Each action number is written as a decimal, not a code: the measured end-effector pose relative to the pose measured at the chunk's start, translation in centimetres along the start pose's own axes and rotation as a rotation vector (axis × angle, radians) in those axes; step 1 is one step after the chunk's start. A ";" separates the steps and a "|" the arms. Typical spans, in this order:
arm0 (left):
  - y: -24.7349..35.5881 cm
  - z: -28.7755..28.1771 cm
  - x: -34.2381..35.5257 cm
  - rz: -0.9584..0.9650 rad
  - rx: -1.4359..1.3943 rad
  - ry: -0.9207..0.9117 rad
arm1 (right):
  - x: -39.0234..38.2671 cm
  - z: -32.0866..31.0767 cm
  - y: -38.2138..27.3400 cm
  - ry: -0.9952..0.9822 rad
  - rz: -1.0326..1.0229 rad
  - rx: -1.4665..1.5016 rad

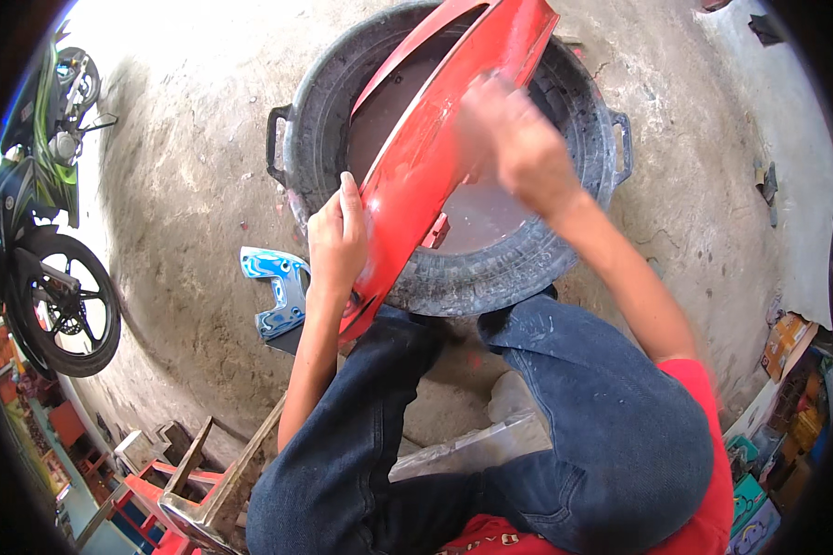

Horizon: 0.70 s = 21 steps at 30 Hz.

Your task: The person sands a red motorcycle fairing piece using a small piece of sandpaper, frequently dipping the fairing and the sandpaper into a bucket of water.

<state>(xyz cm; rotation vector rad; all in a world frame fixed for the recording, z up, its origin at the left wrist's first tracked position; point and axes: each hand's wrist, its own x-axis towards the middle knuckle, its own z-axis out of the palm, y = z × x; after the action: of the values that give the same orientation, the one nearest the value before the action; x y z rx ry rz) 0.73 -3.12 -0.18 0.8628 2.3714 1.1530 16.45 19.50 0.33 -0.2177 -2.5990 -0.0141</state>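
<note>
A long, glossy red motorcycle body panel [403, 180] slants across a round black tub [477, 294], its lower end close to my left knee. My left hand [339, 236] grips the panel's left edge near that end, thumb laid along the edge. Against the upper part of the panel's face is my right hand [518, 139], with the fingers blurred by motion. Whether anything is under those fingers cannot be made out. Murky, greyish water [495, 217] shows in the tub below the panel. A small red tab [435, 231] sticks out from its right edge.
Left of the tub, a blue-and-white patterned part [282, 289] lies on the concrete floor [194, 185]. A black-and-green motorcycle [51, 213] stands at the far left. Red and wooden furniture [194, 490] is at lower left, and boxes [787, 342] are at the right.
</note>
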 end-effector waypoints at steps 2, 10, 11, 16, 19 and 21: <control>-0.2 0.1 0.0 -0.006 -0.012 -0.003 | 0.5 0.4 1.1 0.043 0.077 -0.097; -1.0 0.1 0.0 0.208 0.104 0.022 | -0.8 -0.2 -1.3 -0.019 -0.234 0.079; -1.0 0.1 0.1 0.182 0.083 0.010 | -0.5 -0.1 0.2 -0.049 -0.078 0.003; -0.6 0.0 0.1 0.011 0.037 -0.032 | -2.3 -0.1 -2.8 -0.010 -0.244 0.250; -0.3 -0.1 0.1 0.002 0.004 -0.007 | -1.3 -0.3 -3.1 0.014 -0.373 0.290; -0.2 -0.1 0.0 0.010 0.009 -0.006 | 1.0 0.0 0.9 -0.001 -0.247 -0.076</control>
<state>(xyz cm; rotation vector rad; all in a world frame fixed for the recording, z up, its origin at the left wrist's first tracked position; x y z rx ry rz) 0.59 -3.26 -0.32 0.8812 2.3720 1.1426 15.71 20.55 0.82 0.0777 -2.6122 -0.2003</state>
